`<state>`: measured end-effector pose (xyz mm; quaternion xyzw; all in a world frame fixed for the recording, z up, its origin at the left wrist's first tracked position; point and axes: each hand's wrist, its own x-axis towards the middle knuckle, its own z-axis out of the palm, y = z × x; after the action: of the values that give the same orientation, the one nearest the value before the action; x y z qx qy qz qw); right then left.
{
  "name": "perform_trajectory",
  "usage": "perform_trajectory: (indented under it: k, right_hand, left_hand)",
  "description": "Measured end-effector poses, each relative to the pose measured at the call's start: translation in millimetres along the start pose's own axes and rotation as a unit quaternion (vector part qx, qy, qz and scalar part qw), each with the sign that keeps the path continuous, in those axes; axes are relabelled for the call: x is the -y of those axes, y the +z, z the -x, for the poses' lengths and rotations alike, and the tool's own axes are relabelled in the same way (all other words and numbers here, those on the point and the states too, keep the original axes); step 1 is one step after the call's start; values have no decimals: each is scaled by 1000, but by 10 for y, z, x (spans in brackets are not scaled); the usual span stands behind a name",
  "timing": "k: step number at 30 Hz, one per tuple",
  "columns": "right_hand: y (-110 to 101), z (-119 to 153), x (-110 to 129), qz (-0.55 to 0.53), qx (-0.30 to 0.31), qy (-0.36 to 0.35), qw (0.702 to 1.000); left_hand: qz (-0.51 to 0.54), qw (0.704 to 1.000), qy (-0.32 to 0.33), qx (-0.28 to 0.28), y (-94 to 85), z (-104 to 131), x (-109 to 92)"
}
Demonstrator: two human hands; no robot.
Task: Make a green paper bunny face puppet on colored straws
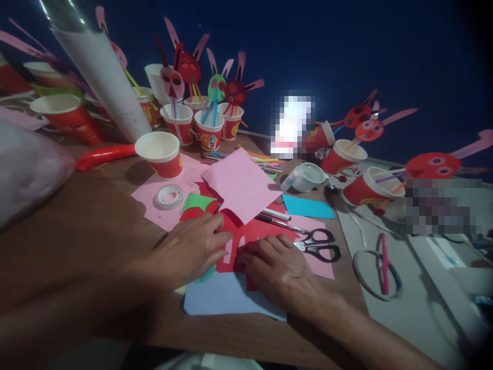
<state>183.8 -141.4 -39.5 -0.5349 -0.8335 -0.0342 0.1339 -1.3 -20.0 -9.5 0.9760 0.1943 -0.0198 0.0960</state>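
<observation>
My left hand (194,249) rests low over the paper pile, its bent fingers slightly apart beside a pink paper strip (228,251) on red paper (254,231). Curled inward, the fingers of my right hand (277,267) lie on the red paper by a second pink strip (242,242); whatever is under their tips is hidden. Light-blue paper (223,298) sticks out beneath both hands. Black-handled scissors (318,244) and a black pen (285,224) lie just beyond my right hand. A green paper piece (198,203) is above my left hand.
A pink square sheet (242,185), a tape roll (169,196) and a paper cup (158,154) stand or lie ahead. Several cups with paper rabbit heads on straws, such as the green one (216,87), line the back. A cable coil (356,267) is at right.
</observation>
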Motion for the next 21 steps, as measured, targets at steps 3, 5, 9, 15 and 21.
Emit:
perform_trajectory:
  k: [3, 5, 9, 15, 21]
  right_hand:
    - [-11, -5, 9, 0, 4, 1, 1000]
    - [-14, -11, 9, -3, -2, 4, 1000]
    - [-10, -24, -8, -17, -15, 3, 1000]
    - [-22, -41, -36, -46, -32, 4, 998]
    - [-70, -91, -27, -61, -77, 3, 995]
  left_hand:
    - [4, 1000, -7, 5, -21, -3, -16]
    - [6, 1000, -6, -1, -28, -1, -27]
    - [4, 1000, 2, -9, -23, 16, -34]
    - [68, 994, 3, -88, -91, 28, 110]
    - [236, 931, -32, -275, -394, 66, 148]
